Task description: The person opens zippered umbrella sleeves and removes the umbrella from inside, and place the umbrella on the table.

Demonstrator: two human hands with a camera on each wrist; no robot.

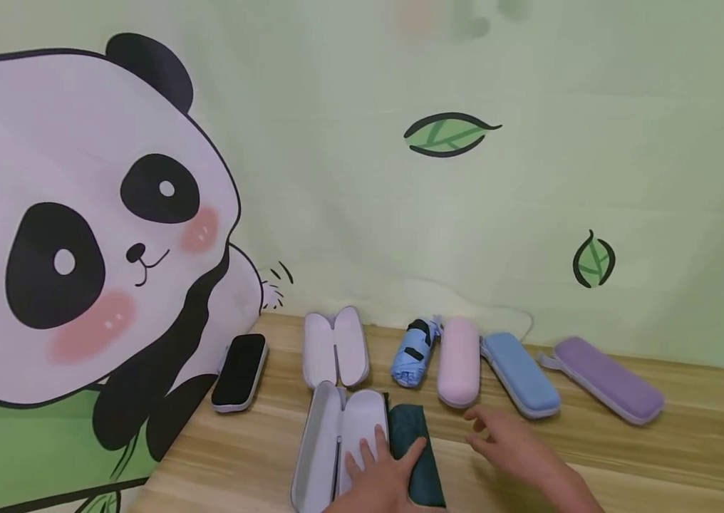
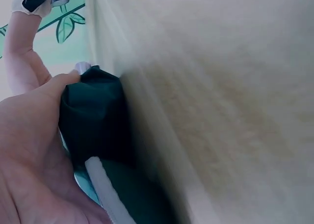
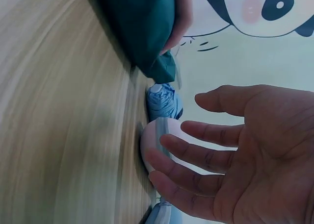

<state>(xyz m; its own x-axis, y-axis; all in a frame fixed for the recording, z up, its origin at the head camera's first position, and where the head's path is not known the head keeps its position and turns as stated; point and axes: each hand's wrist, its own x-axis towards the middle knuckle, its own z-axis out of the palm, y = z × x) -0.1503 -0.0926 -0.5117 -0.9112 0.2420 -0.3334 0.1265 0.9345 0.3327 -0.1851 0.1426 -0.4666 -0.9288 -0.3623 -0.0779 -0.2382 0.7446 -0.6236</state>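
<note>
The left hand (image 1: 380,476) lies with straight, spread fingers over a pale opened-out case (image 1: 317,456), its thumb on the dark green folded umbrella (image 1: 426,479) beside that case on the worktop (image 1: 676,463). It hides part of both, and the case's near end is cut off. In the left wrist view, what the white-edged strip (image 2: 105,185) belongs to is unclear. The right hand (image 1: 512,443), fingers loosely parted, holds nothing near the pink case (image 1: 459,367).
</note>
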